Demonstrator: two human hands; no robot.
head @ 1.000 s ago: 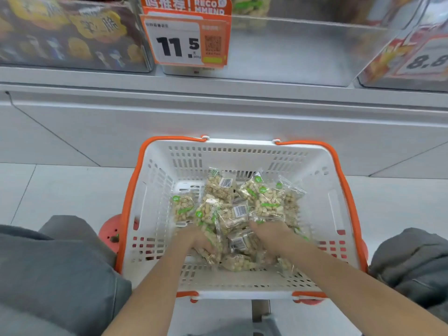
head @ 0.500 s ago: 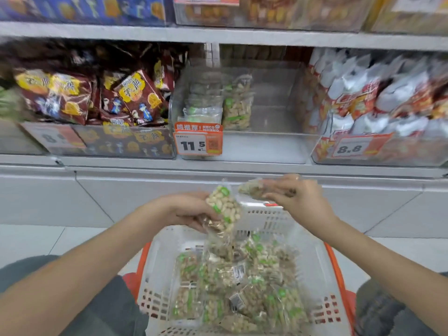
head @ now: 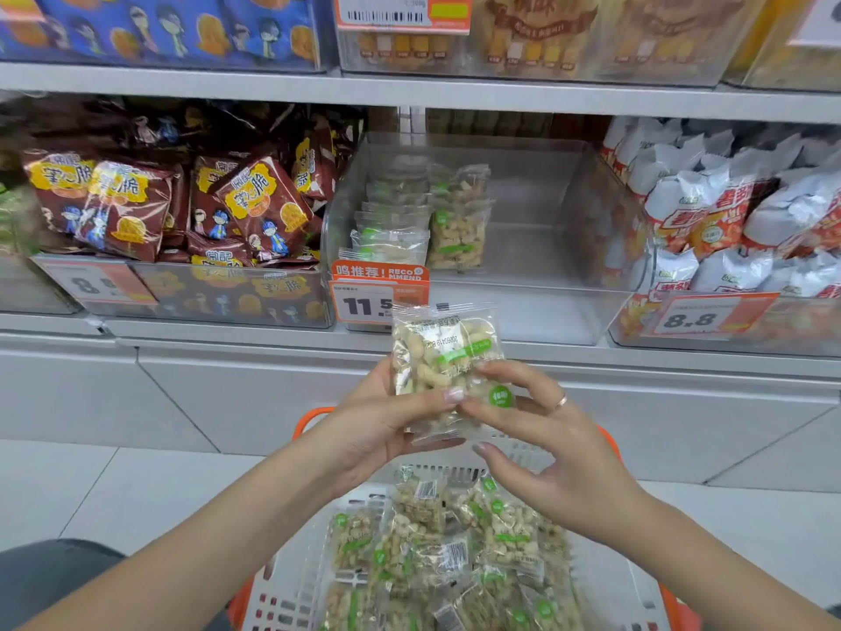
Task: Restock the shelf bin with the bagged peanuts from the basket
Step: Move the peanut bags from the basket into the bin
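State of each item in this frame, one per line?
held peanut bag: sealed, upright, held above the basket
left hand: gripping the bag
right hand: fingers touching the bag
shelf bin: mostly empty, few bags at left
basket: holds many peanut bags

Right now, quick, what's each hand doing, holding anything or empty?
Left hand: closed on the peanut bag, thumb across its front.
Right hand: fingertips pinching the same bag's lower right edge, other fingers spread.

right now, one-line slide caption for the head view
Both hands, left hand and right hand, hold a peanut bag before the clear shelf bin.
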